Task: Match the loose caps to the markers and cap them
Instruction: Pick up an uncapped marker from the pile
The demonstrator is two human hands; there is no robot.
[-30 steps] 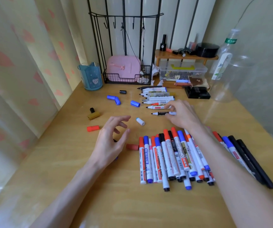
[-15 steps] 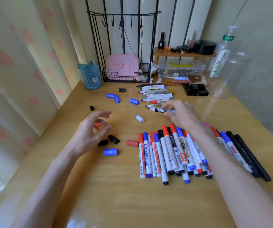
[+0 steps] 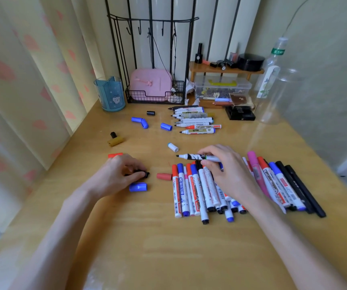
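My right hand (image 3: 229,172) holds an uncapped black-tipped marker (image 3: 197,157) level above the near row of capped markers (image 3: 191,191), its tip pointing left. My left hand (image 3: 116,174) is curled down on the table and pinches a black cap (image 3: 144,173). A blue cap (image 3: 138,187) lies just below that hand, a red cap (image 3: 164,176) to its right, another red cap (image 3: 115,155) behind it. A white cap (image 3: 173,147), several blue caps (image 3: 166,126) and a black cap (image 3: 150,113) lie farther back beside a row of uncapped markers (image 3: 195,122).
A gold cap (image 3: 115,141) with a small black cap (image 3: 113,134) sits at the left. At the back stand a blue cup (image 3: 109,95), a wire rack with a pink box (image 3: 150,84), a wooden shelf (image 3: 224,69), a clear box (image 3: 220,86) and plastic bottles (image 3: 272,68).
My right hand lifted the black marker from the far row and brought it nearer. My left hand dropped onto the table and took hold of a black cap.
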